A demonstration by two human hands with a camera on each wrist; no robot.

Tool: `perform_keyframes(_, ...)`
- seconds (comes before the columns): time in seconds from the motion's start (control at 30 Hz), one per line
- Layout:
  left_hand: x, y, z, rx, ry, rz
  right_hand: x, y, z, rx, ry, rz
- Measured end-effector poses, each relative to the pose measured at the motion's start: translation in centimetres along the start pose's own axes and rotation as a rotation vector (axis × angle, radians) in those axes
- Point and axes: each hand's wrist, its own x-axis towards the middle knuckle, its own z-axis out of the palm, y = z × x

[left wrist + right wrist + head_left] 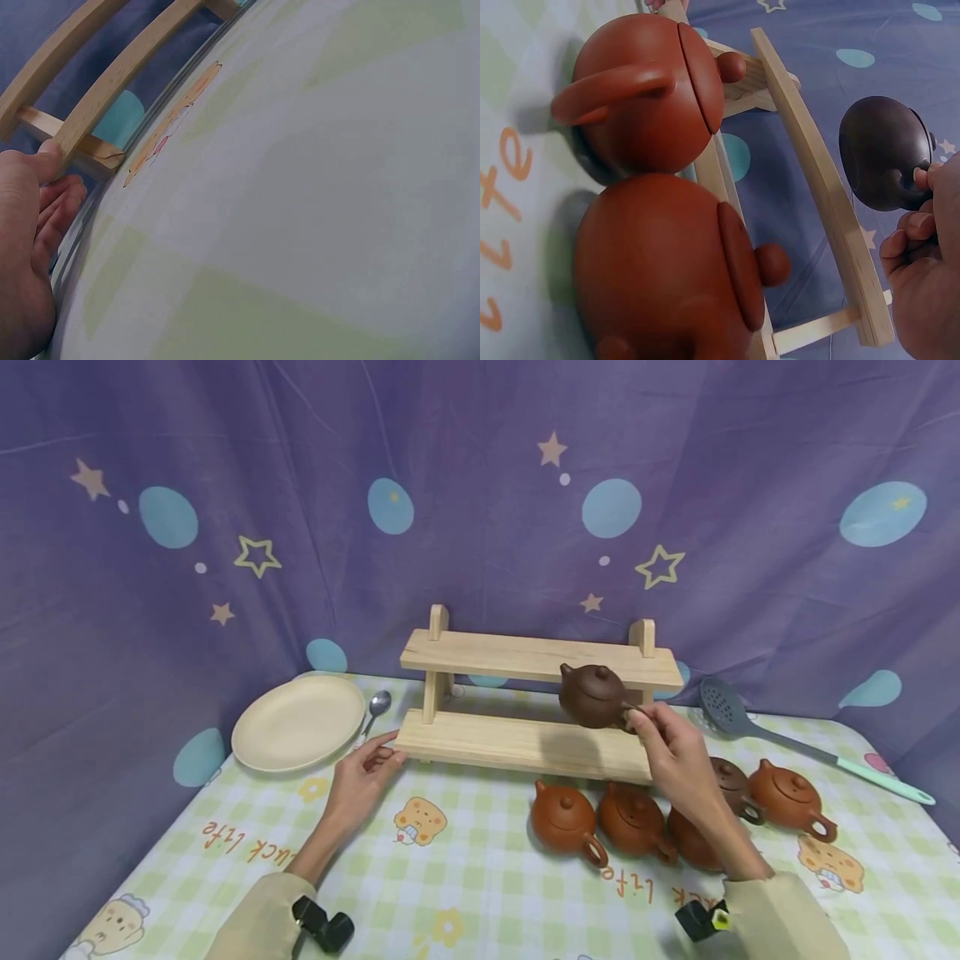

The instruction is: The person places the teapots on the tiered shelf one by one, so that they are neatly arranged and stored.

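Observation:
My right hand point(678, 756) pinches a dark brown clay teapot point(592, 696) by its handle. The pot hangs in the air in front of the two-tier wooden shelf point(525, 741), its spout to the left. In the right wrist view the same dark teapot point(885, 150) appears beside my fingers. At the left end of the lower board, my left hand point(363, 781) grips the edge; the left wrist view shows the thumb against the board point(82, 124) and fingers curled below. Reddish-brown teapots point(564, 818) stand in front of the shelf, partly behind my right forearm.
Another dark brown teapot point(729, 783) and a reddish one point(787, 795) stand right of my forearm. A slotted turner point(727, 710) with a mint handle lies at the back right. A cream plate point(298, 724) and a spoon point(378, 703) lie left, on a checked tablecloth point(480, 877).

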Motion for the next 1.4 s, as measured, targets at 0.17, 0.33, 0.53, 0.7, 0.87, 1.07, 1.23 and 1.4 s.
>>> perform_keyframes(0.17,0.0,-0.1,0.0,-0.011,0.001,-0.001,0.5,-0.2,0.5,0.004,-0.019,0.018)
perform_keyframes(0.33,0.1,-0.1,0.1,-0.011,0.001,-0.005,1.0,-0.3,1.0,0.009,-0.018,0.030)
perform_keyframes(0.53,0.1,-0.1,0.1,-0.014,0.000,0.006,1.6,-0.4,1.8,0.025,-0.022,0.032)
perform_keyframes(0.7,0.0,-0.1,0.0,-0.009,0.003,0.021,2.1,-0.7,2.4,0.038,-0.038,0.048)
perform_keyframes(0.87,0.0,-0.2,-0.1,-0.008,-0.003,0.017,2.7,-0.8,3.2,0.041,-0.033,0.024)
perform_keyframes(1.07,0.1,0.0,0.0,-0.011,-0.007,0.005,3.5,-0.8,3.9,0.075,-0.032,-0.016)
perform_keyframes(1.23,0.2,0.1,0.1,0.031,0.001,-0.011,4.0,-0.9,4.6,0.070,-0.037,0.001)
perform_keyframes(1.4,0.1,-0.2,0.0,0.022,0.005,-0.003,4.6,-1.0,5.3,0.059,-0.035,0.002)
